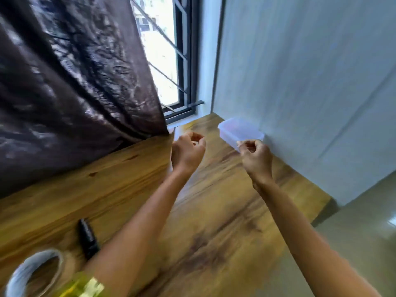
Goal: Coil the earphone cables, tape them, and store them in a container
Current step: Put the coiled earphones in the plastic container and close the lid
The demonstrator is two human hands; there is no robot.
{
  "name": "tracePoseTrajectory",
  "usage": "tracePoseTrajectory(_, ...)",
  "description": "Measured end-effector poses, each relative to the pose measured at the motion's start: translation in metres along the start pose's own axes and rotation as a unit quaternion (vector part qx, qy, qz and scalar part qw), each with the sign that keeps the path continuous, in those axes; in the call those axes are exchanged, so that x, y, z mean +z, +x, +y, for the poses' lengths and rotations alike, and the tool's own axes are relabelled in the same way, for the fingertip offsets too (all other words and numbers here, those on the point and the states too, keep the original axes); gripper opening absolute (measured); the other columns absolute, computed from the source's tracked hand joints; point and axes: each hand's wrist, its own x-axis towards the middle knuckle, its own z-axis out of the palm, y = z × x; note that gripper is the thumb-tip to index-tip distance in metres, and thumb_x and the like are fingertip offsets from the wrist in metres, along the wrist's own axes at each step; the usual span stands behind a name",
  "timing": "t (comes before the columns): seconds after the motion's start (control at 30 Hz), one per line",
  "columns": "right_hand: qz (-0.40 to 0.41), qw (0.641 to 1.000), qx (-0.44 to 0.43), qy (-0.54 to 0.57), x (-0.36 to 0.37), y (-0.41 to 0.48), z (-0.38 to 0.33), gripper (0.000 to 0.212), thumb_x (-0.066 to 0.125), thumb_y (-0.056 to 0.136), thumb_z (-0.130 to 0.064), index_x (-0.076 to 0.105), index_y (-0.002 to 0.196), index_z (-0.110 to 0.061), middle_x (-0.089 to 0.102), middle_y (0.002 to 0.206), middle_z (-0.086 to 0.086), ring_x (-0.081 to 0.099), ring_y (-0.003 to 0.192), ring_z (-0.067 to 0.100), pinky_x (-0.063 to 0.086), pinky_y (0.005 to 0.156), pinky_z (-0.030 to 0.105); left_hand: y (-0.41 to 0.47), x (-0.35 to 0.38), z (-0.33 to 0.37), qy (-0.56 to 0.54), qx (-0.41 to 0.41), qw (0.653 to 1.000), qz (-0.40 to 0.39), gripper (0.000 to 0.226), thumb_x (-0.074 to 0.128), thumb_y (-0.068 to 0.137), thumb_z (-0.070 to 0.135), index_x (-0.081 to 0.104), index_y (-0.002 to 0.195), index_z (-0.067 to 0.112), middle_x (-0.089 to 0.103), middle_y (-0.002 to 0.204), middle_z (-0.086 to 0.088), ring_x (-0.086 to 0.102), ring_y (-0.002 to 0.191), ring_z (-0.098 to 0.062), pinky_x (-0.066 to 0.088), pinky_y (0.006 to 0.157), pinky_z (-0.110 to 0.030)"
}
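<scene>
Head view: both hands are raised above the wooden worktop [214,232], fingers curled in; blur hides whether they pinch anything. The translucent container [240,129] sits against the wall [300,82]. The right hand [256,159] is just before the container, the left hand [187,152] to its left. The tape roll [15,277] lies well apart from it, toward the camera.

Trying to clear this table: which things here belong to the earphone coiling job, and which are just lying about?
For the job:
clear plastic container by the wall
tape roll
(no earphones in sight)

Just lying about:
black pen-like object
blurred yellow-green item
dark curtain
</scene>
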Motion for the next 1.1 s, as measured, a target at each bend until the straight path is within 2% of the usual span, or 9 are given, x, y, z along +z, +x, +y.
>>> tracePoseTrajectory(0.07, 0.024, 0.999, 0.044, -0.016, 0.001, 0.038, 0.024, 0.036, 0.061, 0.087, -0.031, 0.058, 0.108, -0.001, 0.063, 0.107, 0.012, 0.058, 0.099, 0.024, 0.041, 0.082, 0.029, 0.028, 0.036, 0.003, -0.009, -0.012, 0.999, -0.036, 0.015, 0.059, 0.083, 0.023, 0.068, 0.093, 0.014, 0.069, 0.088, -0.003, 0.064, 0.088, -0.02, 0.052, 0.08, -0.03)
tracePoseTrajectory(0.13, 0.036, 0.996, 0.077, -0.015, 0.008, 0.068, 0.046, 0.037, 0.061, 0.086, -0.035, 0.058, 0.1, -0.001, 0.063, 0.1, 0.014, 0.054, 0.088, 0.019, 0.039, 0.075, 0.028, 0.054, 0.066, 0.003, -0.004, -0.02, 0.997, -0.072, 0.02, 0.058, 0.083, 0.023, 0.065, 0.099, 0.011, 0.067, 0.101, -0.005, 0.061, 0.098, -0.02, 0.049, 0.086, -0.031)
tracePoseTrajectory(0.2, 0.045, 0.993, 0.111, -0.01, 0.016, 0.095, 0.067, 0.047, 0.061, 0.084, -0.039, 0.06, 0.098, 0.005, 0.066, 0.102, 0.021, 0.05, 0.081, 0.017, 0.041, 0.073, 0.031, 0.079, 0.094, 0.001, 0.009, -0.033, 0.995, -0.099, 0.025, 0.057, 0.084, 0.023, 0.061, 0.104, 0.009, 0.064, 0.109, -0.006, 0.056, 0.104, -0.02, 0.043, 0.083, -0.025)
tracePoseTrajectory(0.4, 0.066, 0.981, 0.18, 0.017, 0.037, 0.132, 0.1, 0.054, 0.063, 0.082, -0.042, 0.057, 0.106, 0.006, 0.064, 0.111, 0.02, 0.059, 0.091, 0.023, 0.047, 0.083, 0.038, 0.135, 0.153, -0.018, 0.031, -0.103, 0.98, -0.168, 0.048, 0.05, 0.09, 0.026, 0.041, 0.13, 0.003, 0.047, 0.133, -0.013, 0.047, 0.118, -0.028, 0.041, 0.085, -0.031)
tracePoseTrajectory(0.5, 0.071, 0.978, 0.192, 0.029, 0.044, 0.139, 0.108, 0.054, 0.064, 0.083, -0.039, 0.053, 0.115, 0.003, 0.062, 0.117, 0.018, 0.059, 0.106, 0.031, 0.047, 0.091, 0.041, 0.153, 0.169, -0.028, -0.009, -0.141, 0.975, -0.171, 0.047, 0.048, 0.091, 0.029, 0.041, 0.129, 0.002, 0.049, 0.128, -0.014, 0.05, 0.114, -0.028, 0.04, 0.081, -0.031)
tracePoseTrajectory(0.63, 0.079, 0.976, 0.196, 0.059, 0.048, 0.142, 0.114, 0.045, 0.064, 0.084, -0.033, 0.054, 0.114, 0.0, 0.062, 0.116, 0.013, 0.058, 0.107, 0.028, 0.046, 0.094, 0.04, 0.167, 0.181, -0.04, -0.056, -0.158, 0.969, -0.183, 0.035, 0.048, 0.089, 0.027, 0.054, 0.114, 0.004, 0.058, 0.115, -0.013, 0.054, 0.094, -0.023, 0.047, 0.078, -0.036)
tracePoseTrajectory(0.77, 0.085, 0.971, 0.198, 0.098, 0.046, 0.137, 0.111, 0.035, 0.061, 0.086, -0.024, 0.056, 0.113, -0.002, 0.064, 0.112, 0.01, 0.06, 0.102, 0.024, 0.048, 0.088, 0.033, 0.168, 0.181, -0.046, -0.086, -0.166, 0.968, -0.169, 0.024, 0.05, 0.086, 0.023, 0.059, 0.102, 0.008, 0.06, 0.113, -0.013, 0.058, 0.104, -0.029, 0.049, 0.092, -0.044)
tracePoseTrajectory(0.9, 0.071, 0.973, 0.185, 0.117, 0.037, 0.125, 0.1, 0.036, 0.058, 0.087, -0.019, 0.055, 0.12, -0.005, 0.065, 0.112, 0.006, 0.061, 0.098, 0.017, 0.046, 0.078, 0.024, 0.15, 0.166, -0.041, -0.102, -0.157, 0.971, -0.146, 0.023, 0.052, 0.087, 0.022, 0.058, 0.106, 0.01, 0.059, 0.112, -0.008, 0.057, 0.103, -0.024, 0.049, 0.093, -0.04)
tracePoseTrajectory(1.1, 0.046, 0.987, 0.132, 0.083, 0.02, 0.088, 0.076, 0.03, 0.054, 0.089, -0.022, 0.059, 0.114, -0.006, 0.065, 0.107, 0.006, 0.061, 0.098, 0.02, 0.05, 0.084, 0.032, 0.105, 0.113, -0.049, -0.158, -0.147, 0.97, -0.11, 0.025, 0.06, 0.083, 0.024, 0.058, 0.105, 0.014, 0.06, 0.11, -0.006, 0.059, 0.103, -0.022, 0.051, 0.092, -0.041)
